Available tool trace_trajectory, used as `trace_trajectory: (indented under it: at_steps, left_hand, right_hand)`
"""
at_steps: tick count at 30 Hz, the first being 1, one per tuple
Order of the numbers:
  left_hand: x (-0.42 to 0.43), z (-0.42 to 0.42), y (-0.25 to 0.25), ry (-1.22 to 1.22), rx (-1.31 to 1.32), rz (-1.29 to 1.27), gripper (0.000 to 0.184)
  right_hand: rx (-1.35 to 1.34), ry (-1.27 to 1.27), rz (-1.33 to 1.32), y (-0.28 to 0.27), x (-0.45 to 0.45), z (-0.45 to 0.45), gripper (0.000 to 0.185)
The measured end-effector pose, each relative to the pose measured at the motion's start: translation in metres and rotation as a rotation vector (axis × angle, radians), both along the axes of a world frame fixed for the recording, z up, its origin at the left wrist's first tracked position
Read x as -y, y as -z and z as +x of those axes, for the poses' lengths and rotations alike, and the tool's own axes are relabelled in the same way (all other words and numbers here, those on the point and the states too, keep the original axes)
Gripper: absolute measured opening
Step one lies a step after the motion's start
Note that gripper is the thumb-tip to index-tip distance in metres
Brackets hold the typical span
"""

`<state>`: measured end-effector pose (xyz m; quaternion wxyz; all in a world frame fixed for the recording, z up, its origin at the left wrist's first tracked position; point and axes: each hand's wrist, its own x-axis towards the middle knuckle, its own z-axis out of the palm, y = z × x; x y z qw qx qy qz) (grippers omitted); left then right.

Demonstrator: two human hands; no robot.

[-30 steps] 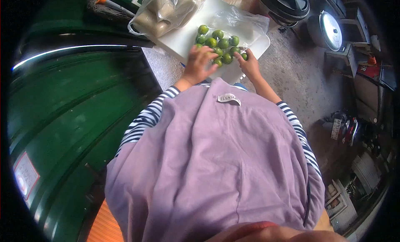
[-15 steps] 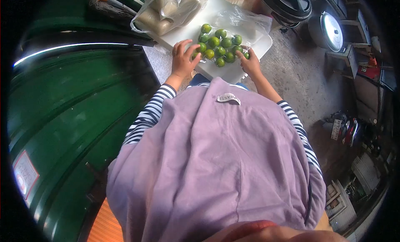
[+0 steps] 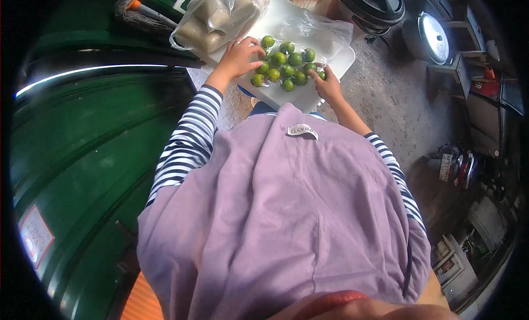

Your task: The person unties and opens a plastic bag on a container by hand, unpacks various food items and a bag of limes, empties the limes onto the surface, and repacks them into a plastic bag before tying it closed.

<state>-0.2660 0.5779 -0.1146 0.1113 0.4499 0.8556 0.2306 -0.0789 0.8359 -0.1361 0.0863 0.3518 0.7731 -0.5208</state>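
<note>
Several green limes point(image 3: 279, 59) lie in loose rows on a clear plastic bag point(image 3: 308, 32), which is spread over a white tabletop point(image 3: 344, 58). My left hand point(image 3: 238, 58) reaches over the left side of the group, fingers apart and bent, with the fingertips close to the upper left limes. One lime point(image 3: 257, 80) sits just below that hand. At the right end of the group, my right hand point(image 3: 329, 87) has its thumb and index finger around a lime point(image 3: 322, 75). Its other fingers are partly hidden.
A clear bag with tan packages point(image 3: 212, 17) stands at the table's far left. Beyond the right side are a black-lidded container point(image 3: 374, 6) and a lidded metal pot point(image 3: 432, 38). A mop point(image 3: 138, 9) leans near the green wall point(image 3: 104, 116) on the left.
My left hand has moved up and slightly left, uncovering the lowest left lime. My right hand stays at the right-end lime. The whole view has shifted slightly.
</note>
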Motion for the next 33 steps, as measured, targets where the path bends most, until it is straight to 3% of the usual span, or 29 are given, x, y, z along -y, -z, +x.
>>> trace_trajectory:
  at_steps: [10,13,16,19,28,33]
  left_hand:
    - [0.008,0.018,-0.026,0.017,0.013,-0.177,0.050]
    - [0.002,0.010,-0.010,-0.013,-0.021,-0.028,0.045]
    - [-0.016,-0.002,-0.004,-0.132,0.178,0.063,0.042]
    - [-0.030,-0.006,-0.002,-0.163,0.076,-0.110,0.042]
    - [-0.072,-0.003,-0.017,0.061,-0.121,-0.157,0.049]
    - [-0.089,-0.003,-0.020,0.037,-0.163,-0.326,0.049]
  right_hand:
    - [0.003,-0.002,-0.026,0.008,-0.002,0.002,0.054]
    - [0.022,-0.004,-0.035,0.003,-0.002,0.002,0.054]
    - [0.006,-0.013,-0.017,0.006,-0.002,0.000,0.052]
    - [-0.002,-0.001,-0.038,0.002,0.001,0.002,0.050]
    - [-0.020,0.012,-0.044,0.007,0.002,0.003,0.051]
    - [-0.032,-0.007,-0.024,0.010,-0.001,0.005,0.054]
